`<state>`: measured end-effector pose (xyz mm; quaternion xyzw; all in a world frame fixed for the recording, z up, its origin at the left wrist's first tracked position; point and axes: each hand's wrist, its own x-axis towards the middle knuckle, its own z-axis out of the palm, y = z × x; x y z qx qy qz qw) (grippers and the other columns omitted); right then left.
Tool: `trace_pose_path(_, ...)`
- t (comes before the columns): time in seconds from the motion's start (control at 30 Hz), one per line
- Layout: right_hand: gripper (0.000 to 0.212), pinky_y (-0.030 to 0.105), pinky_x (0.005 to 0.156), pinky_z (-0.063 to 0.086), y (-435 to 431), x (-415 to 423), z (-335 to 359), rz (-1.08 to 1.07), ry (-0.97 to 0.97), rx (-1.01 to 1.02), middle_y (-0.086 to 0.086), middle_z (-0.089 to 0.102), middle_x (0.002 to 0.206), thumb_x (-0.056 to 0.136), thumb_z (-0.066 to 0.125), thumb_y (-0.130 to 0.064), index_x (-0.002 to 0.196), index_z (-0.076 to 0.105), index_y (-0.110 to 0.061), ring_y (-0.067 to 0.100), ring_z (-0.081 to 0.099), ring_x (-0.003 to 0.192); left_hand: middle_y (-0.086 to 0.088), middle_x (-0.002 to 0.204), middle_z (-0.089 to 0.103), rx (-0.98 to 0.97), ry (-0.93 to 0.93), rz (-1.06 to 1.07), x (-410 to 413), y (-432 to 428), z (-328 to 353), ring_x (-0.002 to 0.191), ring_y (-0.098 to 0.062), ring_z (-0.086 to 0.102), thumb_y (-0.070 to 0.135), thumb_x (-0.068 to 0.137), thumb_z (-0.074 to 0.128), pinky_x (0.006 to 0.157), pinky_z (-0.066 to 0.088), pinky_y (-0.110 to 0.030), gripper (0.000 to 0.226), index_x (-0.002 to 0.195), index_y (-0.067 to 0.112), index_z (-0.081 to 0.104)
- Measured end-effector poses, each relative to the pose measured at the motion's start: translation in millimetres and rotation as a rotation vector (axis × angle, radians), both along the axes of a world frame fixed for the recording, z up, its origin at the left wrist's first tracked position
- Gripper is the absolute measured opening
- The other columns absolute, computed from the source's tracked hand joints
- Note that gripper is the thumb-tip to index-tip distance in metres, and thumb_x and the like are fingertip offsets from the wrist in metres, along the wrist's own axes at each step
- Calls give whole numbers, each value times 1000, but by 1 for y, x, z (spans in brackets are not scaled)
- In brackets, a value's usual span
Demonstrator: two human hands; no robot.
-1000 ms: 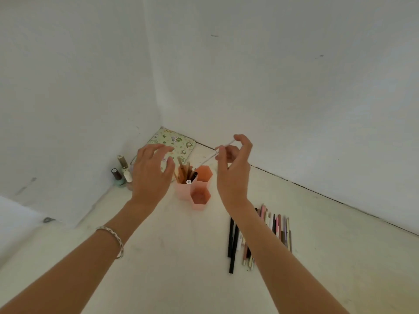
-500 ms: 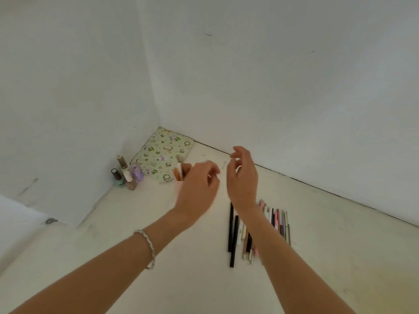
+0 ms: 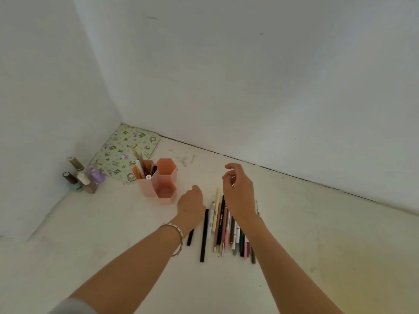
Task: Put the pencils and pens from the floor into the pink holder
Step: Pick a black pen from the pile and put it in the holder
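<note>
Hands low over the row of pens (image 3: 219,225) on the floor, none lifted that I can see.
Off to the left, the pink holder (image 3: 166,199) stands upright near some little bottles (image 3: 79,177), with its left cell crowded and two cells bare. My left hand (image 3: 191,206) hangs knuckles-up over a black pen (image 3: 190,240); its fingers are tucked from view, so I can't tell if it pinches anything. My right hand (image 3: 238,193) hovers loosely curled and empty. If I grab too many, the bundle could snag a rim and tip the light holder.

Left hand (image 3: 191,206) fingers hidden — grip unclear; pens (image 3: 223,225) partly under right forearm (image 3: 258,225).
</note>
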<state>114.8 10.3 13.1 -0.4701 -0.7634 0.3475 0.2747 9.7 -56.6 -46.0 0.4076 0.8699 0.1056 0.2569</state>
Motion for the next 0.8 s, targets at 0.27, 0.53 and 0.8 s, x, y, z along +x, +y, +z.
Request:
trace_pose_path(0.27, 20, 29, 66, 50, -16, -7, -32, 264, -657, -37, 3, 57, 91, 89, 57, -23, 83, 67, -7, 19, 59, 80, -2, 86, 57, 525, -49, 90, -30, 21, 73, 77, -17, 56, 16, 84, 62, 69, 50, -34, 35, 117, 18, 54)
trace_pose_path(0.53, 19, 31, 76, 46, -36, -20, -57, 353, -852, 44, 8, 57, 109, 93, 54, -23, 99, 63, -8, 24, 55, 101, 6, 85, 57, 732, -78, 110, -44, 2, 102, 81, -14, 58, 19, 87, 63, 76, 53, -35, 33, 119, 27, 57)
trace_pose_path(0.8, 27, 25, 45, 29, -13, -45, -15, 102, -356, -322, -1, 43, 58, 88, 48, -24, 66, 40, -13, 15, 39, 48, 13, 88, 62, 1119, -29, 352, -102, -30, 141, 79, 0, 63, 9, 86, 63, 70, 53, -9, 47, 127, 29, 54)
